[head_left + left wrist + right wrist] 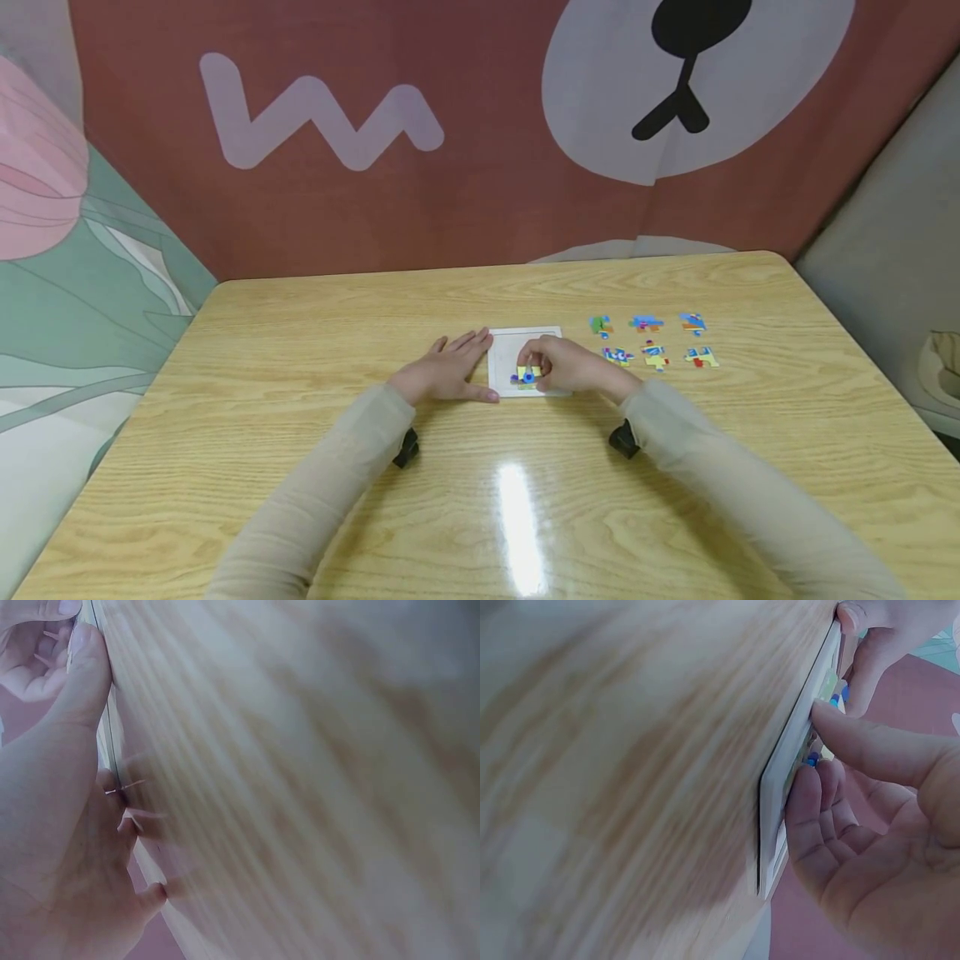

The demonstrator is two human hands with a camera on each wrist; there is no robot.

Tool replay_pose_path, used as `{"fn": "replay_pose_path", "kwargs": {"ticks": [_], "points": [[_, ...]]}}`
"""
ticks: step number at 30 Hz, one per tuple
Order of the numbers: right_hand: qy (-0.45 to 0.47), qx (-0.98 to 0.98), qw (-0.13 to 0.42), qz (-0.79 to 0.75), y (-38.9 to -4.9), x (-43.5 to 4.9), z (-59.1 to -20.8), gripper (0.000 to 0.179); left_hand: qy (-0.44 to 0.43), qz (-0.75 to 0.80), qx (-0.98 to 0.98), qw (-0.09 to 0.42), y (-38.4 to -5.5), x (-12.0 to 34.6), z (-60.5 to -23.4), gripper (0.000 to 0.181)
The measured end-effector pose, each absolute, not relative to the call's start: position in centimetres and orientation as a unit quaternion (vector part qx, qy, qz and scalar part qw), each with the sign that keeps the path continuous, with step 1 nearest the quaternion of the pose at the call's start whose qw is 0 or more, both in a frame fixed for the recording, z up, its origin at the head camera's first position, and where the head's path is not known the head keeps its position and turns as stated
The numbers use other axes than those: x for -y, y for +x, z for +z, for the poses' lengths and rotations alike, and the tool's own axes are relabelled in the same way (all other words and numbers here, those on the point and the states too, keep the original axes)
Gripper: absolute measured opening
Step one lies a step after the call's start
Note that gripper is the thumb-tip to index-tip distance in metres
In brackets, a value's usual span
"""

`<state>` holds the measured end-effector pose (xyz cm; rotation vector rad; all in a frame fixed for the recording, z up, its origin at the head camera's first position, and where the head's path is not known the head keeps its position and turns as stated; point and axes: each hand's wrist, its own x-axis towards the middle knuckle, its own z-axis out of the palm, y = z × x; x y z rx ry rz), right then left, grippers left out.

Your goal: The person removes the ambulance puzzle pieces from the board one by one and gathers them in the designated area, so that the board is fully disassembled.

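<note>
A white puzzle tray (506, 354) with a raised rim lies on the table. My left hand (452, 371) rests along its left side, fingers straight, with thumb and fingertips at the rim. Over the lower part of the tray, my right hand (558, 364) pinches a yellow and blue jigsaw piece (527, 378) between thumb and curled fingers. From the right wrist view, the right thumb (877, 746) is low over the tray's near rim (795, 739), and the fingers partly hide the piece. The left wrist view shows the left thumb (86, 675) on the tray edge.
To the right of the tray, several loose jigsaw pieces lie in two rows, among them a green one (598, 324) and a yellow one (656, 358). The wooden table (300, 350) reaches back to a brown wall (450, 208) printed with a cartoon face.
</note>
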<state>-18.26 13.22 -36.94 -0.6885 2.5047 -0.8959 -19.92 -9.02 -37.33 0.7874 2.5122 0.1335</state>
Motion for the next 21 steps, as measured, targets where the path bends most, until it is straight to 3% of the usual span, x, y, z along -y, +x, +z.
{"fn": "replay_pose_path", "kwargs": {"ticks": [21], "points": [[-0.226,-0.897,0.179,-0.337,-17.84,-13.28,-36.27,0.022,0.294,0.05,-0.922,0.246,-19.98,9.04,-37.46,0.099]]}}
